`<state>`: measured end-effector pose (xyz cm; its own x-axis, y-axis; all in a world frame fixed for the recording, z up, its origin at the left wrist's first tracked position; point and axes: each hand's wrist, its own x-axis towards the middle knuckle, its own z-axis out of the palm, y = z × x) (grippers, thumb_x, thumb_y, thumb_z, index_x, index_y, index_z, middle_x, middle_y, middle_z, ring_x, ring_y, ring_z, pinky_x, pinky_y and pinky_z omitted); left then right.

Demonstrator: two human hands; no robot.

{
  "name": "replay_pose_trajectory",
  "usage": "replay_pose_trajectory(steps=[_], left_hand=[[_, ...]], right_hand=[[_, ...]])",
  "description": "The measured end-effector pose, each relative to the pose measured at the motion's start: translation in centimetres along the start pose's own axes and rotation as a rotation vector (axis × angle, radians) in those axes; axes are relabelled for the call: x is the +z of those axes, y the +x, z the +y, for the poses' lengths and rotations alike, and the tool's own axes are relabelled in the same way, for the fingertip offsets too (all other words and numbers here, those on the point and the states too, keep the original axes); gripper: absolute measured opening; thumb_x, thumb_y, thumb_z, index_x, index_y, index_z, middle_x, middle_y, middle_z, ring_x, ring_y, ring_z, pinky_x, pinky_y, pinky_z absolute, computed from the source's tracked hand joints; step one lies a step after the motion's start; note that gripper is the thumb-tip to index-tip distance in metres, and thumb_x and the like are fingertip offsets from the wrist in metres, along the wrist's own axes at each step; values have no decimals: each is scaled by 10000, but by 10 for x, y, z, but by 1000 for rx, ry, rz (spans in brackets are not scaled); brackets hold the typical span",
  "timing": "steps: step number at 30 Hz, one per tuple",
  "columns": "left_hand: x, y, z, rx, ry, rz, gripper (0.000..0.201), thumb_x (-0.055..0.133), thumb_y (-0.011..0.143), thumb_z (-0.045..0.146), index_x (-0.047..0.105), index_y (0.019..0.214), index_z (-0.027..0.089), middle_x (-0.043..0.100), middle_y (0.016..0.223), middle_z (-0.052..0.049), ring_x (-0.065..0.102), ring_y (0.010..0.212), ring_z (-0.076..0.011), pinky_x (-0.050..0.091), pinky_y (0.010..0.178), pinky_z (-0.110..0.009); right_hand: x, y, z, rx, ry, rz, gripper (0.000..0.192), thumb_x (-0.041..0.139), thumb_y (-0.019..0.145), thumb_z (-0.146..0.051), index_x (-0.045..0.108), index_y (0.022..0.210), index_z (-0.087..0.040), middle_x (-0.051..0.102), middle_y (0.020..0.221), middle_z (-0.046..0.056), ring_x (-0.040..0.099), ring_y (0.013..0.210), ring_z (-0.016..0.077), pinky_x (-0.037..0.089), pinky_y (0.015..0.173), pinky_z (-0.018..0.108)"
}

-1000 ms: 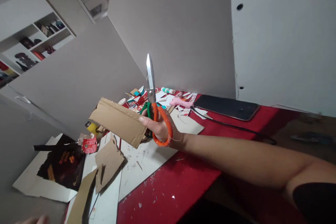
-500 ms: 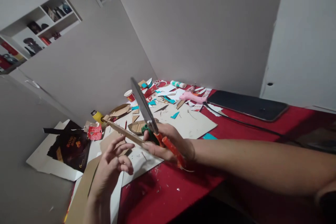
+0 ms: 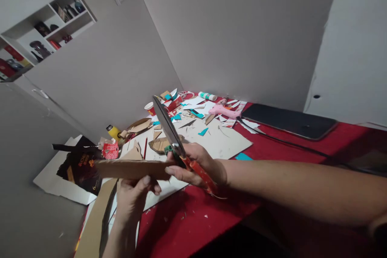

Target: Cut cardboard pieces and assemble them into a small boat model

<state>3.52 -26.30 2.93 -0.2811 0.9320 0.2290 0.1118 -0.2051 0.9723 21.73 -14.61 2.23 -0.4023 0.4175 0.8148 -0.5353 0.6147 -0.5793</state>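
Observation:
My right hand is wrapped round scissors with orange-red handles, the long blades pointing up and away to the left. Between its thumb and fingers it also pinches the right end of a brown cardboard piece. That piece spans the gap between both hands, its flat side facing me. From below, my left hand grips the cardboard's lower edge, with the thumb in front and the other fingers partly hidden. Behind the scissors lies a boat-shaped cardboard cutout, and a small green object shows beside my right hand.
A white board with paper and turquoise scraps covers part of the red tablecloth. A pink glue gun with a black cord lies near a dark flat panel. Further left are a paper cup and yellow bottle.
My left hand, open and apart before, has closed on the cardboard piece. The cardboard has turned from nearly edge-on to show its flat side. The scissors stay in my right hand.

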Motion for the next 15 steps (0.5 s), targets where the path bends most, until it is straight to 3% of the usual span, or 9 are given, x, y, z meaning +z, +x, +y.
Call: replay_pose_trajectory(steps=[2, 5, 9, 12, 15], left_hand=[[-3, -5, 3, 279, 242, 129, 128, 706, 811, 283, 750, 927, 249, 749, 864, -34, 701, 739, -175, 571, 699, -284], [-1, -13, 5, 648, 716, 233, 247, 578, 900, 282, 733, 1091, 297, 712, 1165, -60, 658, 1053, -239, 508, 935, -377], [18, -16, -4, 853, 923, 312, 287, 561, 904, 183, 729, 1123, 266, 705, 1179, -86, 655, 1055, -231, 483, 960, -369], [35, -11, -9, 835, 707, 478, 195, 641, 849, 190, 784, 967, 250, 729, 1065, -94, 668, 996, -240, 481, 957, -349], [36, -5, 0, 636, 401, 522, 237, 736, 748, 182, 775, 973, 246, 683, 1150, -100, 629, 1080, -252, 480, 956, -312]], right_hand=[[2, 2, 4, 198, 110, 54, 223, 652, 816, -376, 571, 812, -169, 571, 623, -11, 545, 543, 117, 463, 515, 233], [6, 5, 15, 484, 263, 56, 345, 601, 852, -507, 563, 823, -166, 591, 587, -7, 561, 484, 121, 426, 418, 207], [10, 4, 22, 517, 298, 56, 377, 639, 820, -524, 551, 777, -160, 567, 650, -15, 538, 556, 108, 435, 486, 204], [9, 3, 19, 479, 332, -14, 332, 716, 761, -446, 552, 784, -158, 537, 678, -28, 510, 630, 114, 441, 571, 222], [6, 4, 19, 482, 258, -41, 272, 707, 756, -382, 551, 777, -159, 506, 651, -38, 477, 628, 117, 413, 569, 229]])
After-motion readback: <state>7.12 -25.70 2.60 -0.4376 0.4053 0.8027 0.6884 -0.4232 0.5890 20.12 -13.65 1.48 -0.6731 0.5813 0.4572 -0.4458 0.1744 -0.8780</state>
